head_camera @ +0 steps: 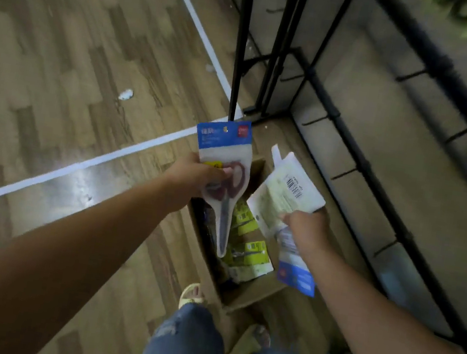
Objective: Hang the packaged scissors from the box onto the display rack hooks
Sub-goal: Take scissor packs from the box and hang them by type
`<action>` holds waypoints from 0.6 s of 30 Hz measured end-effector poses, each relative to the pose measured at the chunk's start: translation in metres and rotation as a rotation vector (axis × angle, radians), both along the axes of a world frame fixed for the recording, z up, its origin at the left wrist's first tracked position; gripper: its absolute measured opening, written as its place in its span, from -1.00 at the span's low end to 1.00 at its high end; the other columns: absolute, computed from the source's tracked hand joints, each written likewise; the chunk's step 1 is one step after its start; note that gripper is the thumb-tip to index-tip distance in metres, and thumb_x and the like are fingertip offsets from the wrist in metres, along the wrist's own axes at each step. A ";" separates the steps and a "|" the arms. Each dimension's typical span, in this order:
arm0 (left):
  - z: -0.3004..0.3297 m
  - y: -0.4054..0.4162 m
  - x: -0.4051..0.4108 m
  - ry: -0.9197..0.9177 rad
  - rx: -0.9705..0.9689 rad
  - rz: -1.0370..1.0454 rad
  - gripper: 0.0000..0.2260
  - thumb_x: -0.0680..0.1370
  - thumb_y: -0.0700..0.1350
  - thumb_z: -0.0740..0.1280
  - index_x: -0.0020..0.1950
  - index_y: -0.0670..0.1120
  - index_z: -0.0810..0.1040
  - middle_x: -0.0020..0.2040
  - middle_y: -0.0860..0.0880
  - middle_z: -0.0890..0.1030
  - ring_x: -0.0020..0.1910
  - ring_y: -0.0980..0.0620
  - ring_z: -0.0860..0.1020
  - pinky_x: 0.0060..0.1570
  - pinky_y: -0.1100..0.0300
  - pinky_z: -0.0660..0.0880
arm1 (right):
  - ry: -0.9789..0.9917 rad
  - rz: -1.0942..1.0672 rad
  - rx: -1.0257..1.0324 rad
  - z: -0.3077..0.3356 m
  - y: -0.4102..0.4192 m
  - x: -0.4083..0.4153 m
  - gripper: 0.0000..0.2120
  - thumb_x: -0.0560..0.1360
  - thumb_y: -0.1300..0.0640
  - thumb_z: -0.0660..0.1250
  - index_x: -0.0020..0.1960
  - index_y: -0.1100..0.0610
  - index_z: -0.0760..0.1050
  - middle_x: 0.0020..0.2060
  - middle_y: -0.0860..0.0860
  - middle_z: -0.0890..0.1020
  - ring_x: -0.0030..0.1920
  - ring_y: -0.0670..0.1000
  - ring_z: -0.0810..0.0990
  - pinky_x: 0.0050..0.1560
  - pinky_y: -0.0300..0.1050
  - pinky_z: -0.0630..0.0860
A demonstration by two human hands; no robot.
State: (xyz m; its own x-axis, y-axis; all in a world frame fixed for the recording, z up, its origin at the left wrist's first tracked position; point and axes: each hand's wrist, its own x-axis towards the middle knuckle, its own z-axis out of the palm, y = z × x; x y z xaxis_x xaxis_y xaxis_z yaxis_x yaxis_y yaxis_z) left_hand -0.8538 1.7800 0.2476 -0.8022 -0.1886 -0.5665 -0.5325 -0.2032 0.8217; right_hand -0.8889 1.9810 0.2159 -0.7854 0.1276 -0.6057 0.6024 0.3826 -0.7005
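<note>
The floor is wood-grain plank laminate [60, 63] in mixed brown tones, with a glossy patch of reflected light at about 8 o'clock from frame centre. White tape lines [126, 150] cross it: one runs from the 9 o'clock edge toward centre, another descends from 12 o'clock, and the two meet near the rack base. Small white scraps [126, 94] lie on the planks at 10 o'clock.

The left hand [195, 175] grips a clear blister pack of red-handled scissors with a blue header card [224, 169], header up, blades pointing down. The pack is held above the open brown cardboard box [256, 296] on the floor at centre. The box contains further packs with yellow-green cards [247, 255].

The right hand [304, 224] is clamped on several white-backed scissor packs [292, 186], barcode side up; one blue header [297, 278] hangs below the wrist.

At 1 to 4 o'clock stands the black metal display rack [378, 181] with short black hooks [346, 173] against pale grey panels. The hooks in view carry nothing.

At 6 o'clock, blue jeans [190, 347] and pale sandals [191, 292] are visible.
</note>
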 end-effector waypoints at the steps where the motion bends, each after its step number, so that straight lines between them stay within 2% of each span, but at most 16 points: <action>1: 0.033 -0.004 -0.001 0.033 0.011 -0.028 -0.86 0.51 -0.34 0.31 -0.09 -0.11 0.56 -0.29 -0.01 0.63 -0.32 0.06 0.61 -0.38 0.24 0.58 | 0.017 -0.034 -0.058 0.033 -0.002 0.001 -0.80 0.37 0.44 0.37 -0.18 0.17 0.51 -0.10 0.24 0.67 -0.26 0.10 0.61 -0.50 -0.40 0.37; 3: 0.093 -0.015 -0.006 0.090 0.021 -0.075 -0.87 0.51 -0.32 0.31 0.00 -0.14 0.56 -0.24 -0.04 0.63 -0.28 0.03 0.62 -0.30 0.17 0.60 | 0.073 -0.048 -0.184 0.092 -0.011 0.002 -0.73 0.35 0.47 0.38 -0.21 0.11 0.51 -0.03 0.14 0.65 -0.25 -0.02 0.56 -0.24 -0.26 0.44; 5: 0.142 -0.029 -0.012 0.144 0.036 -0.102 -0.84 0.51 -0.29 0.32 0.06 -0.14 0.55 -0.20 -0.06 0.61 -0.24 0.00 0.60 -0.28 0.14 0.60 | 0.137 -0.068 -0.285 0.140 -0.021 0.002 -0.66 0.33 0.51 0.37 -0.14 0.08 0.53 -0.08 0.03 0.63 -0.22 -0.11 0.57 -0.17 -0.21 0.47; 7: 0.181 -0.048 -0.020 0.216 0.071 -0.128 -0.84 0.50 -0.27 0.31 0.05 -0.12 0.56 -0.23 -0.02 0.63 -0.28 0.05 0.62 -0.33 0.16 0.60 | 0.190 -0.071 -0.356 0.184 -0.036 -0.002 -0.62 0.32 0.52 0.37 -0.03 0.12 0.53 -0.10 -0.01 0.64 -0.15 -0.06 0.61 -0.08 -0.16 0.51; 8: 0.199 -0.058 -0.025 0.251 0.089 -0.144 -0.85 0.50 -0.27 0.31 0.03 -0.10 0.57 -0.26 0.00 0.64 -0.31 0.09 0.62 -0.36 0.19 0.58 | 0.218 -0.065 -0.390 0.205 -0.044 -0.005 -0.62 0.32 0.53 0.37 -0.01 0.13 0.54 -0.13 -0.02 0.65 -0.16 -0.06 0.63 -0.09 -0.17 0.52; 10: 0.230 -0.079 -0.034 0.295 0.128 -0.186 -0.87 0.50 -0.26 0.31 -0.01 -0.08 0.58 -0.28 0.01 0.63 -0.35 0.12 0.61 -0.38 0.23 0.55 | 0.256 -0.082 -0.482 0.246 -0.061 -0.011 -0.64 0.31 0.56 0.34 -0.06 0.16 0.55 -0.25 -0.07 0.68 -0.28 -0.12 0.66 -0.28 -0.27 0.55; 12: 0.251 -0.098 -0.040 0.317 0.166 -0.222 -0.85 0.43 -0.19 0.37 -0.02 -0.08 0.59 -0.23 -0.02 0.63 -0.32 0.10 0.61 -0.35 0.21 0.55 | 0.294 -0.105 -0.571 0.280 -0.081 -0.013 -0.65 0.32 0.57 0.32 -0.10 0.16 0.55 -0.28 -0.06 0.69 -0.29 -0.08 0.66 -0.34 -0.22 0.57; 15: 0.278 -0.120 -0.049 0.367 0.214 -0.265 -0.79 0.30 -0.14 0.41 -0.08 -0.08 0.63 -0.22 -0.02 0.67 -0.29 0.07 0.65 -0.36 0.20 0.57 | 0.372 -0.157 -0.595 0.319 -0.104 -0.014 -0.64 0.29 0.55 0.34 -0.04 0.19 0.56 -0.18 0.02 0.67 -0.16 0.03 0.64 -0.15 -0.08 0.56; 18: 0.300 -0.126 -0.057 0.416 0.239 -0.298 -0.84 0.38 -0.22 0.39 -0.05 -0.14 0.59 -0.25 -0.04 0.68 -0.29 0.05 0.66 -0.36 0.20 0.57 | 0.405 -0.237 -0.597 0.344 -0.115 -0.010 -0.59 0.29 0.54 0.33 0.08 0.27 0.54 -0.04 0.14 0.66 -0.04 0.14 0.63 0.05 0.07 0.54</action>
State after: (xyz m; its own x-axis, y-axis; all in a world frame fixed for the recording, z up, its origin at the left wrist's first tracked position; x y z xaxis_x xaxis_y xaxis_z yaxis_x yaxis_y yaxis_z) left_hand -0.9107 1.6540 0.5479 -0.9660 0.1748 -0.1907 -0.2367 -0.2995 0.9243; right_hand -0.8989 1.8657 0.5598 -0.9536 0.0610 -0.2949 0.2729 -0.2388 -0.9319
